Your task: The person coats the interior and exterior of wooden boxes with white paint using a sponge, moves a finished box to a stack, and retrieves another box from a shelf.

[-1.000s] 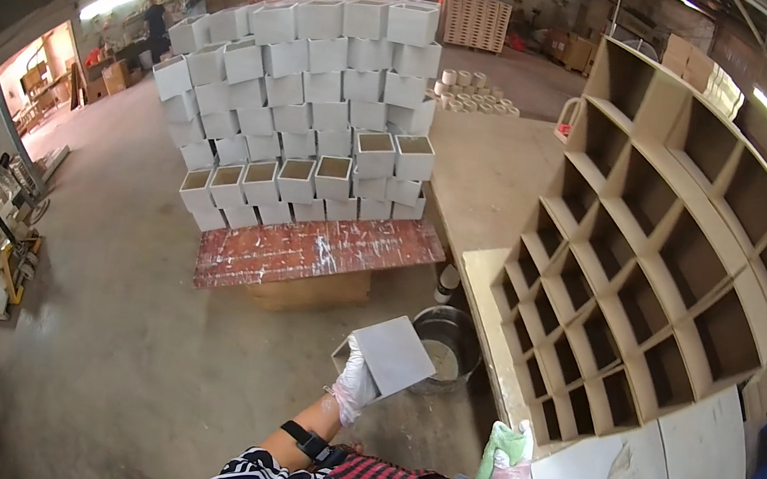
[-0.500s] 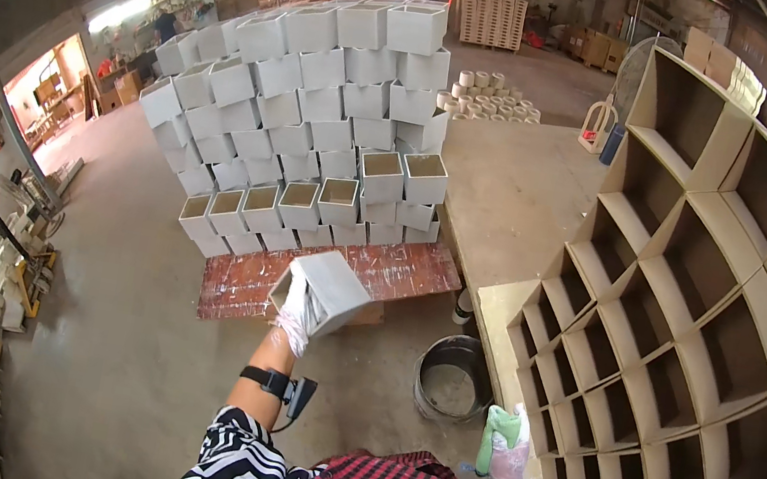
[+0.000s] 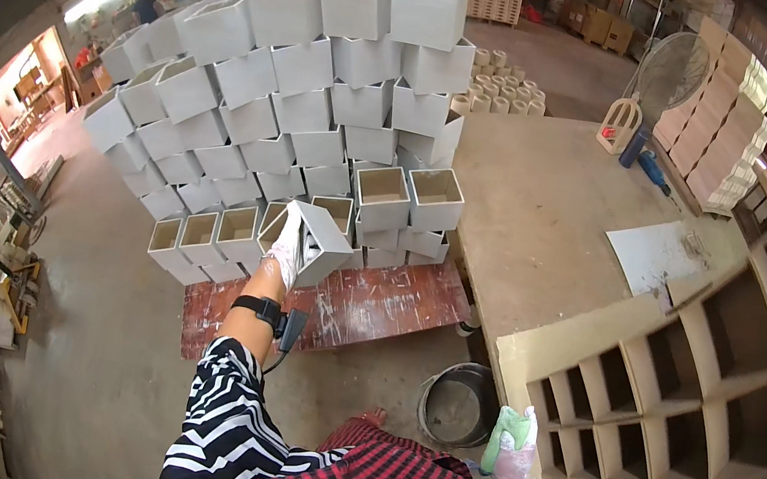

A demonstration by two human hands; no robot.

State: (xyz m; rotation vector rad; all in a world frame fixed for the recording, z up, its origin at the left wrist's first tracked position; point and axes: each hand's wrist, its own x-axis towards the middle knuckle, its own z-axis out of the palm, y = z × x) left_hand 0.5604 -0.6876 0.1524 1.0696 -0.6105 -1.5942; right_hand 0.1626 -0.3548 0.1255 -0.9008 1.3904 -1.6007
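My left hand (image 3: pixel 286 249), in a white glove, grips the edge of a square grey box (image 3: pixel 327 244), with its fingers reaching inside. The box is tilted and hangs just in front of the stack of similar grey boxes (image 3: pixel 268 154), overlapping the lower row. Below it lies a red-brown, paint-spattered board (image 3: pixel 393 305). Low at the right, my right hand (image 3: pixel 512 469), in a pale, thin covering, is closed round a soft green piece (image 3: pixel 508 438) whose kind I cannot make out. It is beside the edge of the curved compartment rack.
A dark bucket (image 3: pixel 457 404) stands on the floor between the board and my right hand. The curved rack (image 3: pixel 624 407) takes up the right side on a wide tabletop (image 3: pixel 552 202). A fan (image 3: pixel 674 70) and stacked wooden pieces (image 3: pixel 717 123) stand farther back.
My left hand has carried the grey box forward, from over the board to the stack's lower row. The view has shifted closer to the stack. My right hand keeps the green piece.
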